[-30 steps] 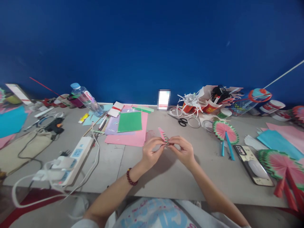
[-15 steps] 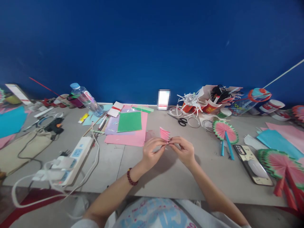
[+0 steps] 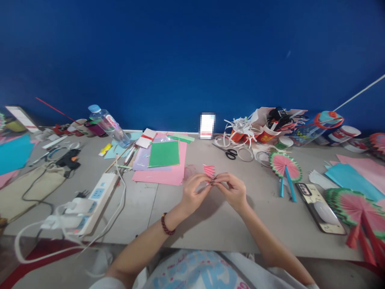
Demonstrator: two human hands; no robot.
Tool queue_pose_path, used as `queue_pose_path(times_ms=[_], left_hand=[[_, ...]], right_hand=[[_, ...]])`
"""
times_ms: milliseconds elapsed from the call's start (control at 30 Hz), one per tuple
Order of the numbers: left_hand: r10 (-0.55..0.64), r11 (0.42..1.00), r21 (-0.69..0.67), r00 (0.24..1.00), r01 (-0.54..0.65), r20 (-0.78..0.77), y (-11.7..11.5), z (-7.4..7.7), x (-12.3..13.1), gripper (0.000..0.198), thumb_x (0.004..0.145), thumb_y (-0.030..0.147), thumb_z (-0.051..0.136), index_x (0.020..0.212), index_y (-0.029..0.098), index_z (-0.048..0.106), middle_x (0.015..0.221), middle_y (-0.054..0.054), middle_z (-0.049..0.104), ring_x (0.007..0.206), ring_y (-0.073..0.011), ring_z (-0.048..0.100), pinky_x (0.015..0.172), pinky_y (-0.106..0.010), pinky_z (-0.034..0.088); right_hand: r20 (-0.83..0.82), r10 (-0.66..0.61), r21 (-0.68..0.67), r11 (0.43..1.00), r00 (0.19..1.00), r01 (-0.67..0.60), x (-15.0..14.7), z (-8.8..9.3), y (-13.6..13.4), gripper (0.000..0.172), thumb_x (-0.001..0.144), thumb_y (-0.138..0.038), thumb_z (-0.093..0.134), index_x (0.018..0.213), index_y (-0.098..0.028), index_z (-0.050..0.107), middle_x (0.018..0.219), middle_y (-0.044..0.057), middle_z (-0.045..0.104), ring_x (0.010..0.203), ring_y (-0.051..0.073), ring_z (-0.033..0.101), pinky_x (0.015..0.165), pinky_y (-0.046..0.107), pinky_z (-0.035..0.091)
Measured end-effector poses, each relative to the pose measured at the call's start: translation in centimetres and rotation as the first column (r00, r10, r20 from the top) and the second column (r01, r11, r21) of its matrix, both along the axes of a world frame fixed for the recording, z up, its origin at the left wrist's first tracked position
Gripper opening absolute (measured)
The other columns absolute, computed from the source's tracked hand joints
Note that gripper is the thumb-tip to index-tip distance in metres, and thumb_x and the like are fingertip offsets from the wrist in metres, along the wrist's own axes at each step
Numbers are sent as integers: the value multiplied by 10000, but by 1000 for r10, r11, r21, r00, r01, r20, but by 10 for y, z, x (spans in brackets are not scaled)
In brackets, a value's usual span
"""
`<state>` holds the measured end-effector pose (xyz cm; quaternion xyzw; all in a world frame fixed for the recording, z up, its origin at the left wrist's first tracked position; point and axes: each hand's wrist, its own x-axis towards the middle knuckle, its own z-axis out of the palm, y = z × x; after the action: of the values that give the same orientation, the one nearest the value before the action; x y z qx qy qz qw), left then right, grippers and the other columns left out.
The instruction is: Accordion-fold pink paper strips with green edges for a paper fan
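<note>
Between my two hands, above the front middle of the table, is a small piece of pink pleated paper [image 3: 209, 170], its folds fanning upward. My left hand [image 3: 194, 190] pinches its lower end from the left with thumb and forefinger. From the right, my right hand [image 3: 231, 189] pinches the same end, the fingertips of both hands nearly meeting. The part of the paper under the fingers is hidden. Pink, lilac and green paper sheets [image 3: 164, 154] lie to the left of the hands, and black-handled scissors [image 3: 231, 154] lie beyond them.
On the left are a power strip [image 3: 98, 200] with white cables, a glue gun [image 3: 70, 159] and a plastic bottle [image 3: 112, 126]. To the right lie watermelon-patterned paper fans [image 3: 286, 168], a phone [image 3: 313, 196] with a mouse on it, and blue paper [image 3: 351, 182]. Cups of paper strips [image 3: 240, 130] stand behind.
The pink pleated paper has tilted slightly and its folds show more edge-on. Both hands keep their pinch in nearly the same place.
</note>
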<state>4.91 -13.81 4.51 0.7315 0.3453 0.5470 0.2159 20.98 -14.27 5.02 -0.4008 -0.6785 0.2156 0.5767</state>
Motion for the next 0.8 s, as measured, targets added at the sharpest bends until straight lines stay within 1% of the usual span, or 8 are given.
queue_pose_path(times_ms=[233, 433, 567, 700, 800], left_hand=[[15, 999, 42, 1000, -15, -2, 2, 0, 0, 36, 839, 155, 621, 858, 179, 640, 833, -39, 686, 807, -149, 638, 744, -275, 506], [11, 999, 50, 1000, -12, 20, 3, 0, -1, 44, 838, 153, 625, 827, 181, 658, 808, -32, 698, 794, -142, 647, 728, -267, 507], [12, 1000, 20, 999, -13, 44, 3, 3, -1, 38, 829, 168, 638, 814, 185, 668, 802, -30, 702, 783, -143, 654, 722, -264, 514], [-5, 999, -43, 995, 9, 98, 3, 6, 0, 28, 816, 186, 653, 792, 180, 665, 791, -33, 701, 756, -141, 659, 706, -257, 529], [-12, 996, -85, 991, 23, 131, 4, 7, -1, 22, 815, 169, 646, 822, 177, 666, 801, -38, 697, 760, -137, 656, 699, -251, 535]], right_hand=[[4, 16, -3, 1000, 1000, -16, 0, -1, 0, 15, 790, -225, 687, 797, -237, 693, 742, 21, 719, 705, 163, 683, 681, 286, 558], [48, 0, 55, 999, 999, -3, -1, 3, 0, 51, 796, -203, 679, 818, -242, 702, 745, 18, 717, 696, 154, 677, 666, 275, 553], [58, -5, 89, 996, 998, 0, -2, 5, 0, 53, 804, -203, 668, 814, -237, 708, 737, 25, 709, 687, 157, 668, 648, 283, 548], [36, 17, 70, 997, 999, -20, -1, 5, 0, 54, 809, -209, 665, 829, -239, 704, 751, 28, 713, 710, 163, 668, 671, 298, 548], [38, 22, 43, 999, 999, -23, -1, 4, 0, 44, 816, -243, 660, 833, -241, 701, 774, 38, 721, 736, 177, 675, 698, 323, 551]])
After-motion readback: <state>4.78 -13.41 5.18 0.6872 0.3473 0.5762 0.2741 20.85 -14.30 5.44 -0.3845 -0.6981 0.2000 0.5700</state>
